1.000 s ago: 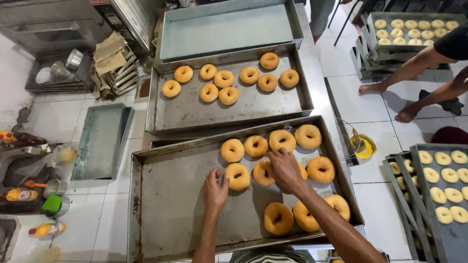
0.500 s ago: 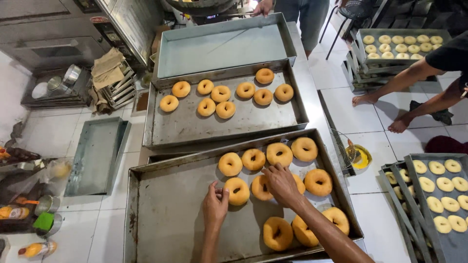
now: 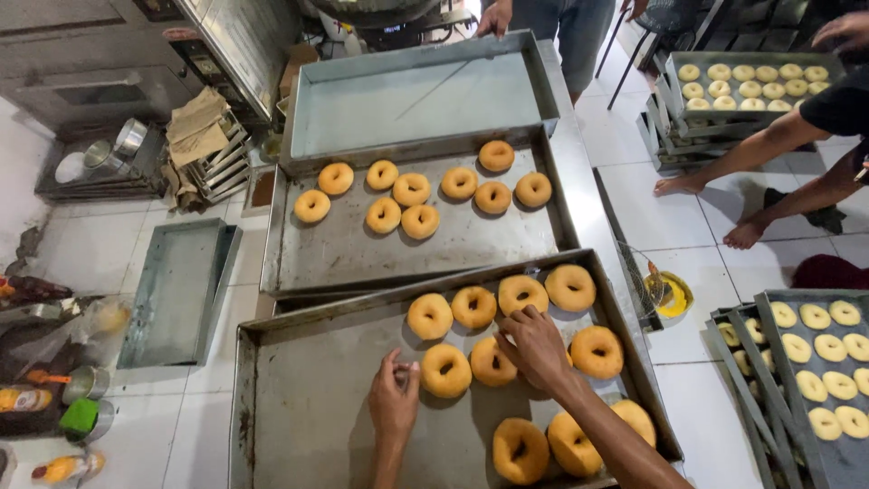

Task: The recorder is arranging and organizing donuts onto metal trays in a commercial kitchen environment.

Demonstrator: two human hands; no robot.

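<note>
Both hands are down in the near metal tray (image 3: 299, 407), right among the fried doughnuts. The left hand (image 3: 394, 401) rests on the tray floor at about six o'clock in the frame, fingers bunched, fingertips touching the left edge of a golden doughnut (image 3: 445, 370) — touching, not lifting; whether it pinches the rim I cannot tell. The right hand (image 3: 536, 347) lies palm-down just to the right, fingers spread over the gap between a second doughnut (image 3: 491, 360) and one partly hidden beneath the palm. It presses or covers rather than grips.

Around them — four doughnuts in a row at twelve o'clock from the hands, one more doughnut (image 3: 596, 351) at three o'clock of the right hand, and three by the forearm at five o'clock.

Up at twelve o'clock, a second tray (image 3: 335, 254) carries nine doughnuts, and beyond it sits a bare blue-grey tray (image 3: 416, 100). At three o'clock, racks of pale raw rings (image 3: 828, 353) stand on the tiled floor, and another person's bare feet (image 3: 715, 208) show at two o'clock.
</note>
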